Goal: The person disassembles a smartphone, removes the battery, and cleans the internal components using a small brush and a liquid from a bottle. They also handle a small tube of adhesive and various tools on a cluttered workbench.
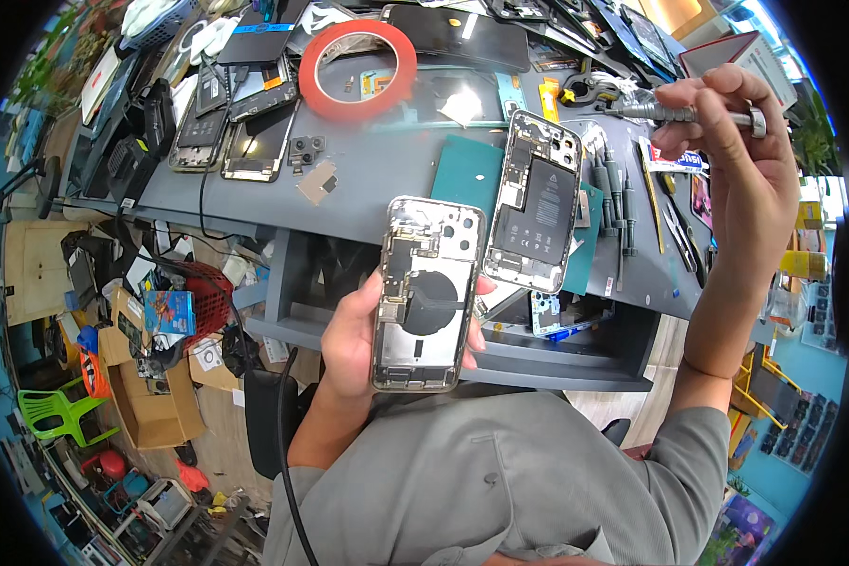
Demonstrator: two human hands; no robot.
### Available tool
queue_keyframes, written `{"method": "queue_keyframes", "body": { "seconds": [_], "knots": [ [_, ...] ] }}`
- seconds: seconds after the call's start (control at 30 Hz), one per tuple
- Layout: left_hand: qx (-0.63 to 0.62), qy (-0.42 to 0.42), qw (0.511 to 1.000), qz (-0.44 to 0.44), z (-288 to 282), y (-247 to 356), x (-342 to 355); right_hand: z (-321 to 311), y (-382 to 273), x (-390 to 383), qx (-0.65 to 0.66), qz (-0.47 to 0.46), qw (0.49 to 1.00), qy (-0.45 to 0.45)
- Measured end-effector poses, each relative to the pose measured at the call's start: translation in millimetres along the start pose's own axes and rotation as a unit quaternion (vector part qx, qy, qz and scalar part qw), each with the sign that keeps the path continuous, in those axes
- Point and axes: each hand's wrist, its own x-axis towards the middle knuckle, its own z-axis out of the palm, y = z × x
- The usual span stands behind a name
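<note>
My left hand (352, 341) grips an opened phone housing (424, 354) by its long sides, above the front edge of the desk. Its inside faces up, with a round black patch in the middle and no battery showing. Raised at the right, my right hand (740, 132) is closed round a slim grey screwdriver (665, 112), its tip pointing left. A second opened phone (535, 203), with a black battery in it, lies on the desk just beyond the first, partly over a green mat (462, 170).
A red-rimmed tape roll (357, 69) lies at the back. More screwdrivers (623, 203) and tweezers (681, 236) are at the right. Phone parts (198, 137) crowd the left side. Below the desktop, a drawer (575, 354) stands pulled out. Cardboard boxes (156, 406) are on the floor.
</note>
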Motion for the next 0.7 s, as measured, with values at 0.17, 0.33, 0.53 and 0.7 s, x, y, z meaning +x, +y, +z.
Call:
{"method": "queue_keyframes", "body": {
  "seconds": [0.17, 0.33, 0.53, 0.7],
  "knots": [
    [-0.01, 0.005, 1.0, -0.008, -1, 1, 1, 17, -11, 2, 0.001, -0.024, 1.0, 0.017],
    [-0.032, 0.006, 0.999, -0.008, -11, 1, 1, 47, -35, -1, -0.022, -0.041, 0.999, 0.008],
    [-0.047, 0.0, 0.999, -0.012, -10, 6, 3, 82, -48, -3, -0.006, -0.014, 0.999, -0.043],
    [-0.043, 0.014, 0.998, -0.034, -7, 10, 4, 105, -43, -3, 0.029, -0.013, 0.994, -0.101]
  ]
}}
